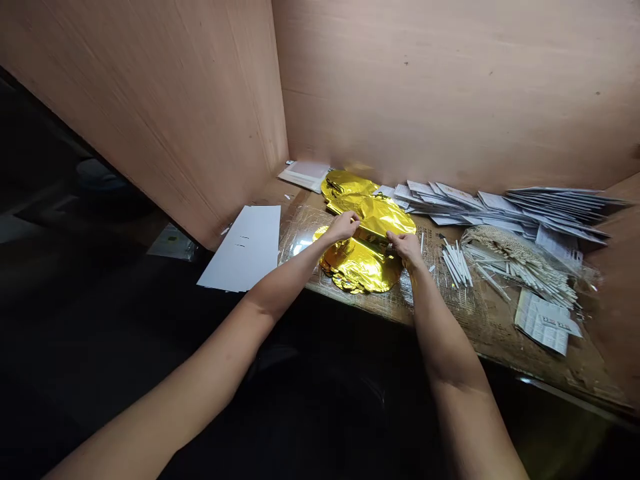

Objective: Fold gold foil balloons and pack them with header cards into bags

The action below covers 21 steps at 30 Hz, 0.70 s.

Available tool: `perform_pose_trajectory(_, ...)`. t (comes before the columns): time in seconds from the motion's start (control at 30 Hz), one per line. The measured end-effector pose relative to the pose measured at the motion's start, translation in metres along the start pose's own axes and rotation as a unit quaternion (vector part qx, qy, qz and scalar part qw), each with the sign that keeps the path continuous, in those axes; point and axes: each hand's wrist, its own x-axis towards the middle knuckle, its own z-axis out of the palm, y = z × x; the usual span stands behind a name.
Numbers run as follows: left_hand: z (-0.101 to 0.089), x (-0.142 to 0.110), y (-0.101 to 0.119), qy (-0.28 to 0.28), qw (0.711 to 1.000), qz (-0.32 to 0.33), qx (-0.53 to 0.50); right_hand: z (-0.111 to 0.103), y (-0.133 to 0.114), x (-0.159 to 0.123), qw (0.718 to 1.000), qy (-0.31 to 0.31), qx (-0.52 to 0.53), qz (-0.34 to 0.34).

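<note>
Plywood panels [150, 113] of pale, fine-grained wood meet in a corner behind the table [493, 337], whose top is brown cardboard under crinkled clear plastic. At its left end lies a smooth, rectangular white card sheet [243, 248], and a small stack of white paper [305, 175] sits in the corner beyond it. Just right of the card, the left hand [343, 227] has its fingers [354, 217] pinched together on the edge of a flat gold foil balloon [375, 217], a glossy, creased round shape lifted off the table. The right hand [406, 247] holds the same balloon from the near side, its fingers [393, 236] clamped on the lower edge. Beneath the hands lies a heap of gold foil balloons [360, 267] with scalloped rims, and a second crumpled gold pile [347, 185] sits behind them. Farther right are loose white sticks [456, 263], touching nothing held. Beyond them, a clear plastic bag [520, 273] holds more sticks and coarse beige mesh. Fanned printed paper sheets [500, 207] run along the back panel, and a printed leaflet [545, 322] lies near the table's front edge.
</note>
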Motion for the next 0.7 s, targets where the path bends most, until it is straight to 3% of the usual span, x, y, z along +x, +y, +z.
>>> perform_pose_trajectory(0.07,-0.004,-0.004,0.007,-0.005,1.0,0.014,-0.008,0.002,-0.008,0.012,1.0,-0.011,0.022,0.0)
perform_pose_trajectory(0.23,-0.019,-0.065,-0.002,-0.012,0.995,0.085,-0.048,0.004,-0.017,0.022,0.999,-0.024,0.045,-0.014)
perform_pose_trajectory(0.33,-0.017,-0.081,-0.003,-0.041,0.994,0.09,-0.052,0.009,-0.017,0.021,0.999,-0.014,0.041,-0.019)
perform_pose_trajectory(0.5,-0.002,-0.049,0.017,-0.067,0.995,0.046,-0.063,0.007,-0.019,0.019,0.999,0.026,0.019,-0.035)
perform_pose_trajectory(0.6,0.003,-0.028,0.021,-0.061,0.994,0.035,-0.086,-0.012,-0.02,0.016,0.997,0.054,0.01,-0.047)
perform_pose_trajectory(0.7,0.006,-0.013,0.021,-0.052,0.991,0.027,-0.117,-0.036,-0.021,0.006,0.996,0.041,0.038,-0.065)
